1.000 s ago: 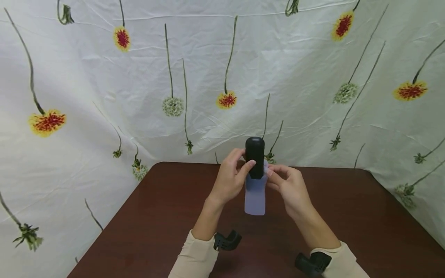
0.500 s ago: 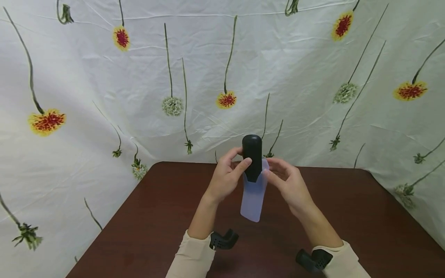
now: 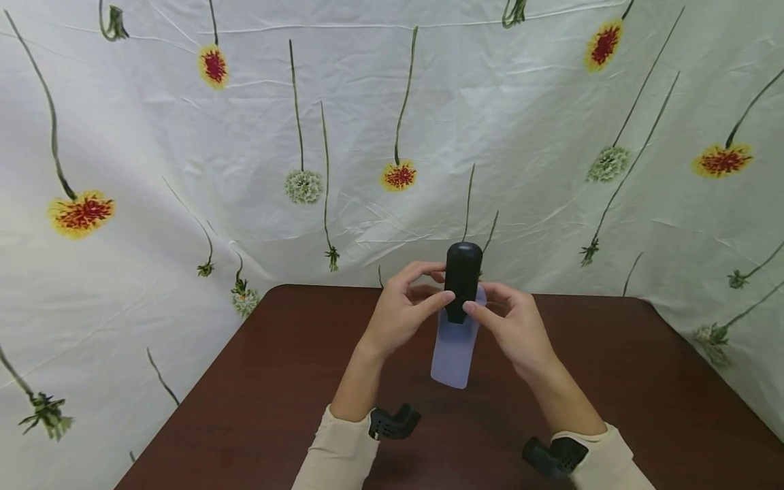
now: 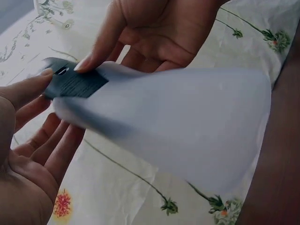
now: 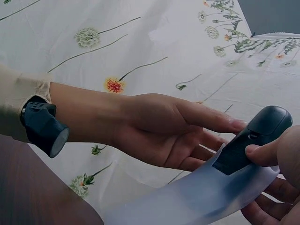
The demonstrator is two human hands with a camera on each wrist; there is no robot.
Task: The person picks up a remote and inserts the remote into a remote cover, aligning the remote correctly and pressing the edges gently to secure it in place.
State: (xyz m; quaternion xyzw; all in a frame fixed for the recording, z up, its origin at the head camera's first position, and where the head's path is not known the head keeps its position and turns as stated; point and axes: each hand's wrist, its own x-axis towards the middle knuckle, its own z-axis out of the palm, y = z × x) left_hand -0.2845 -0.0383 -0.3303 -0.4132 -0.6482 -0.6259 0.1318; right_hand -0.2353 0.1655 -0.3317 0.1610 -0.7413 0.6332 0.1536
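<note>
A black rounded device (image 3: 463, 275) is held upright above the table, its lower end against a translucent bluish-white sleeve or sheet (image 3: 452, 357) that hangs below it. The left hand (image 3: 401, 309) grips the device from the left, thumb on its front. From the other side the right hand (image 3: 511, 323) pinches near the device's lower edge and the top of the translucent piece. In the left wrist view the translucent piece (image 4: 187, 117) spreads wide below the device (image 4: 72, 82). Fingers behind the pieces are partly hidden.
A dark reddish-brown table (image 3: 275, 381) lies under the hands. Behind it hangs a white cloth (image 3: 245, 136) printed with flowers. Black wrist cameras sit on both forearms, at the left cuff (image 3: 395, 422) and the right cuff (image 3: 554, 457).
Over the last second the device and translucent piece swung slightly left, then back right. The right thumb now lies at the device's lower edge, and the translucent piece hangs more slanted than at first.
</note>
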